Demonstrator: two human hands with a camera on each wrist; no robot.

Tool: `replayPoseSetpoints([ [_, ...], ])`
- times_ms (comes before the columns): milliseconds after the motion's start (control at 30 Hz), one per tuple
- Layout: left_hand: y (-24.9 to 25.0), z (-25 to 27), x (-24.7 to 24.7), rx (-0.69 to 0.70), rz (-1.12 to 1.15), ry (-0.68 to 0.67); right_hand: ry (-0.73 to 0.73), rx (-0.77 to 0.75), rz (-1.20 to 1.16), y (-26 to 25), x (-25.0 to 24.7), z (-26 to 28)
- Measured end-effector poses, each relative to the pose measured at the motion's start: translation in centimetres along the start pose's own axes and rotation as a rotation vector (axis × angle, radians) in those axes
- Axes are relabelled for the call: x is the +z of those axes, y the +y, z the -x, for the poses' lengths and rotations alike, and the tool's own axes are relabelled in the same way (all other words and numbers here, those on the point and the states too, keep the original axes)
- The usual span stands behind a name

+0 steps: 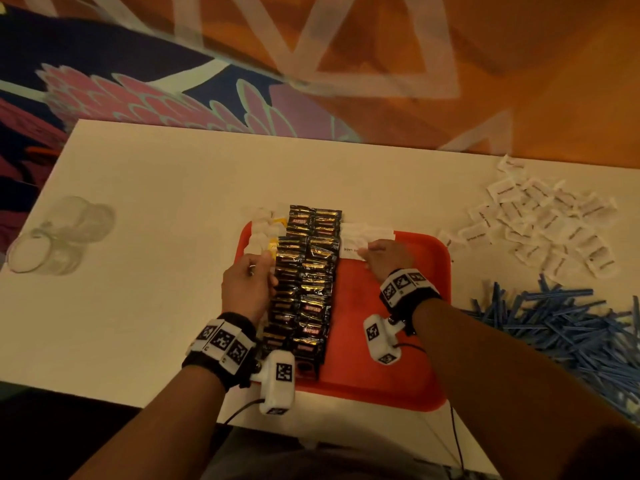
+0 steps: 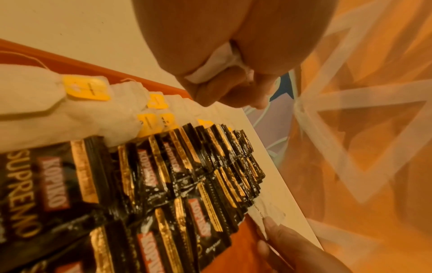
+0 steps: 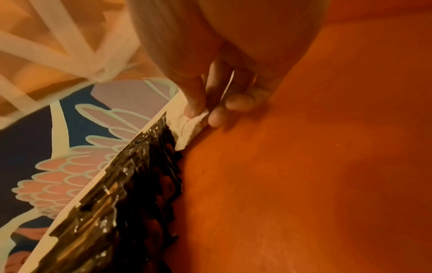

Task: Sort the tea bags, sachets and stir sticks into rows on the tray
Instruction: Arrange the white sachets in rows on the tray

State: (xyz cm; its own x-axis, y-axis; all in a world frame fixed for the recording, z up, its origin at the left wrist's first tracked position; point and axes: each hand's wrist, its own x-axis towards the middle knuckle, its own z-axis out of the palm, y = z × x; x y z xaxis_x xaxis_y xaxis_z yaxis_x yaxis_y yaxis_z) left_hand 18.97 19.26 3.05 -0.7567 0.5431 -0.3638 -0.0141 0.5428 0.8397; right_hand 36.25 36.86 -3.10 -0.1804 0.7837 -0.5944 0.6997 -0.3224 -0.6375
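A red tray holds two long columns of black coffee sachets. Tea bags with yellow tags lie along their left side, and a few white sachets lie at the tray's far right of them. My left hand hovers at the left edge of the black columns. Its curled fingers grip a white sachet. My right hand pinches a white sachet lying flat on the tray, right beside the black sachets.
A loose pile of white sachets lies on the table to the right, with a heap of blue stir sticks in front of it. Clear glass jars lie at the table's left edge. Patterned carpet lies beyond the table.
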Motion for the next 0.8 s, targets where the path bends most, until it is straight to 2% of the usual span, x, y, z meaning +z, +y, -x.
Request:
replayPoseSetpoints([
  [167,-0.4,-0.2,-0.3,-0.008,-0.002,0.01,0.118,-0.013,0.197,0.1,0.9,-0.5],
  [333,-0.2,0.1,-0.2,-0.029,0.026,0.01,0.165,-0.061,0.179,0.2,0.7,0.2],
  [533,-0.5,0.6,-0.5,-0.048,0.034,0.006,0.071,-0.424,0.386,-0.8,1.9,0.8],
  [667,-0.5,1.0,-0.9,-0.035,0.052,0.007,0.045,-0.427,0.409,-0.8,2.4,0.8],
  [800,-0.2,1.3,-1.0,-0.059,0.096,-0.013,0.068,-0.426,0.333,-1.0,1.8,1.4],
])
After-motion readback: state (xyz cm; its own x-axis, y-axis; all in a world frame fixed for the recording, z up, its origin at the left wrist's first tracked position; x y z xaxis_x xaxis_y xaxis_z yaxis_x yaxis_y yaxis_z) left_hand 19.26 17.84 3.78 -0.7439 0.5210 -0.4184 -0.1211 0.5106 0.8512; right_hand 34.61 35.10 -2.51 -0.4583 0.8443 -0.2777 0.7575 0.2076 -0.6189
